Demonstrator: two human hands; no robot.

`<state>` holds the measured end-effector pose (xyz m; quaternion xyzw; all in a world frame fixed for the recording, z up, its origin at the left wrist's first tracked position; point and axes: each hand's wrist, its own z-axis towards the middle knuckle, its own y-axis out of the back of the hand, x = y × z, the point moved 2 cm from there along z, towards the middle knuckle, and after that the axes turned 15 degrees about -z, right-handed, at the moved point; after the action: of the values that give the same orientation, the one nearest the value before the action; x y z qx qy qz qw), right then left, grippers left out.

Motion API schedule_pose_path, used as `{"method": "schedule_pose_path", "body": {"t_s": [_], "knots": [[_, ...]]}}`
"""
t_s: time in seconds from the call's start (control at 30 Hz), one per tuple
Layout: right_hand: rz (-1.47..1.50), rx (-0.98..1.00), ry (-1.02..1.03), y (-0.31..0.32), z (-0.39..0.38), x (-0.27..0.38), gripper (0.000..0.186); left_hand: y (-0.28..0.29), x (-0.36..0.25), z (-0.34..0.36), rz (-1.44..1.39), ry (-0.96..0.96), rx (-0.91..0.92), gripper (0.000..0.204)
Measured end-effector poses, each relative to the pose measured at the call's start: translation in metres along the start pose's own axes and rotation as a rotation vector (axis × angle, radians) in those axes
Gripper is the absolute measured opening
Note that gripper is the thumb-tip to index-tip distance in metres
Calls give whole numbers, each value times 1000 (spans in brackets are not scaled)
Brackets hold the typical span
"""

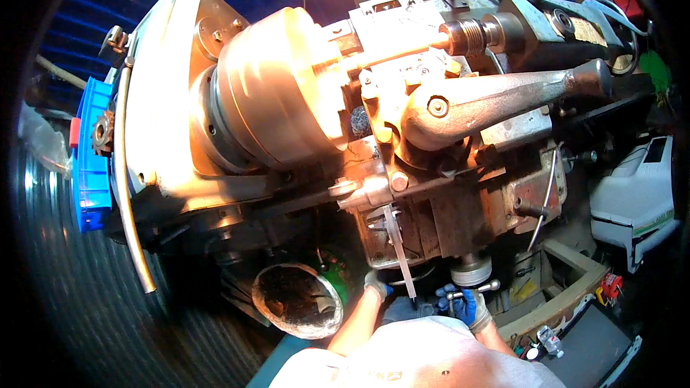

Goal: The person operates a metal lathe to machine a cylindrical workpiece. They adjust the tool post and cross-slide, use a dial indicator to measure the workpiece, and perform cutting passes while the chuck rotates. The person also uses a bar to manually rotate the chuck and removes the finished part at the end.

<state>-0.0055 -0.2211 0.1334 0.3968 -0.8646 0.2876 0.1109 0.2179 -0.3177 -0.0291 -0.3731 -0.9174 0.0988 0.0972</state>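
Observation:
I stand at a metal lathe. My right hand [471, 307], in a blue and grey glove, is closed round the crank handle [483, 290] below a ringed metal collar [471, 270]. Left of it, my left hand [377, 286], gloved too, is at the dark curved handwheel [419, 278]; its fingers are partly hidden and look curled on the rim. Above, the large chuck [266, 90] is smeared as if spinning. A slim rod [402, 54] runs from it to the tailstock chuck [463, 36]. The tool post [438, 106] has a thick lever [525, 97] pointing right.
A clear strip [399, 251] hangs from the carriage before me. A round, dirty metal pan [298, 300] sits low at left. At right are a wooden-edged tray [546, 302], a white machine cover [632, 194] and a dark case [593, 348]. A bent pipe [128, 194] hangs beside the headstock.

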Motion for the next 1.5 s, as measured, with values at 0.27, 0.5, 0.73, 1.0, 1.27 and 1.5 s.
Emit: {"method": "schedule_pose_path", "body": {"t_s": [0.27, 0.5, 0.73, 1.0, 1.27, 1.5], "knots": [[262, 8, -157, 3, -5, -6, 38, 36, -1, 33, 48, 9, 111, 52], [-36, -239, 60, -29, -41, 22, 30, -2, 27, -9, -306, -156, 24, 43], [-90, -255, 79, -5, -29, -10, 28, 23, 33, 13, -251, -289, -51, 42], [-182, -243, 75, -21, -40, 11, 32, -32, 35, -40, -310, -347, -257, 37], [-194, -239, 53, -20, -40, 13, 30, 8, 30, 5, -240, -349, -110, 42], [-270, -242, 97, -10, -33, 3, 32, 44, 26, 45, -178, -336, 62, 42]]}}
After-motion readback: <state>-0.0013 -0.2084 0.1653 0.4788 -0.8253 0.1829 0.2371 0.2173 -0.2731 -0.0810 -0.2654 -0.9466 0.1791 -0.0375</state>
